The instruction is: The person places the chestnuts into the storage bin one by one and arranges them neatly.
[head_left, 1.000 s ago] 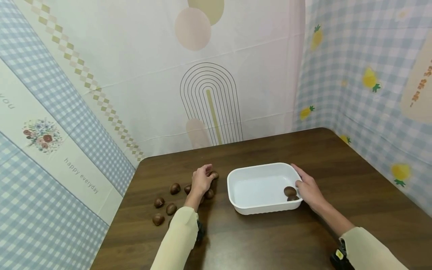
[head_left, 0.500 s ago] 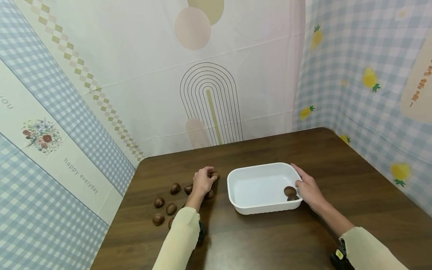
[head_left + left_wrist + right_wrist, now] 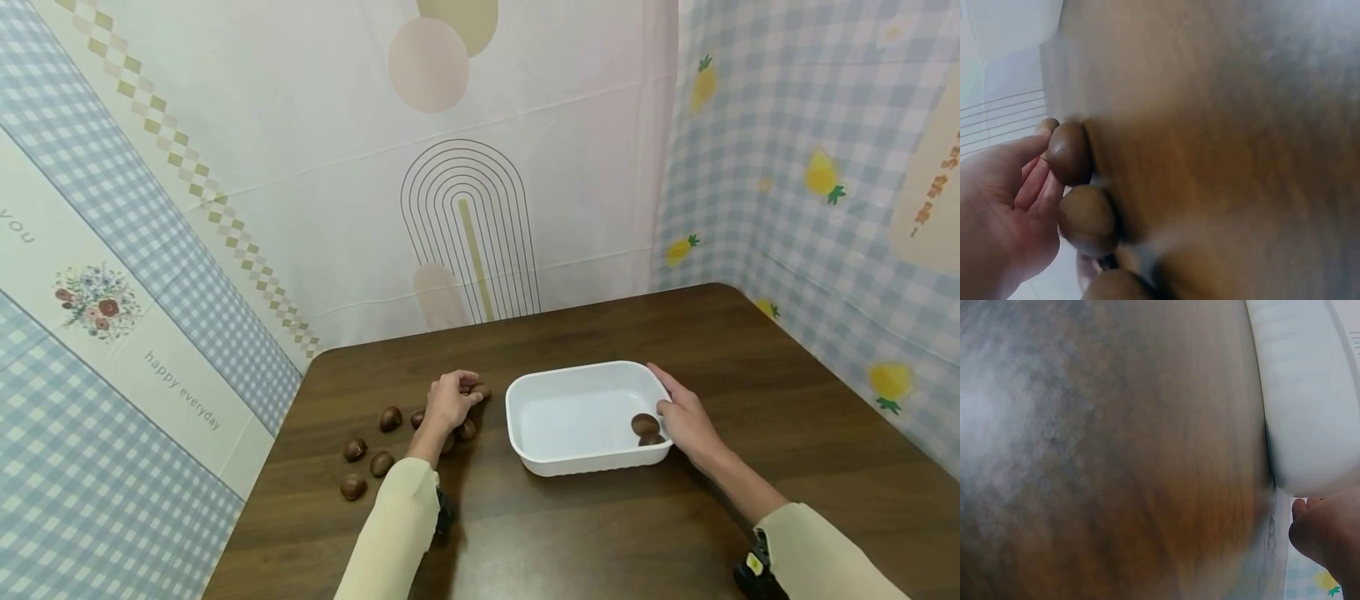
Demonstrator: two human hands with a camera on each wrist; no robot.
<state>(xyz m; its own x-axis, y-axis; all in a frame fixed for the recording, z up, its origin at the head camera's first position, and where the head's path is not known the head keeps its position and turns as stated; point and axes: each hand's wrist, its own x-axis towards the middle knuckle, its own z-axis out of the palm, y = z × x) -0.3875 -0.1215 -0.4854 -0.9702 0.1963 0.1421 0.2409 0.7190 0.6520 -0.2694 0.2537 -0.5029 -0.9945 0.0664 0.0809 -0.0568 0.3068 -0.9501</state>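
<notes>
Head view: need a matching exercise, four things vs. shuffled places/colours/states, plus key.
1. White tray
2. Left hand
3. Right hand
4. Table

A. Grips the tray's right end
B. Dark brown, wood-grained
C. Has two brown nuts in its near right corner
D. Among the loose nuts

Pairs: 1-C, 2-D, 3-A, 4-B

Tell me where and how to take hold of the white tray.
I'd take the white tray by the middle of its left rim, coming from the left and pinching it inside and out. It stands open side up, so that wall is a ready edge, and the right grip already holds the opposite end. Both brown nuts inside lie at that end too.
</notes>
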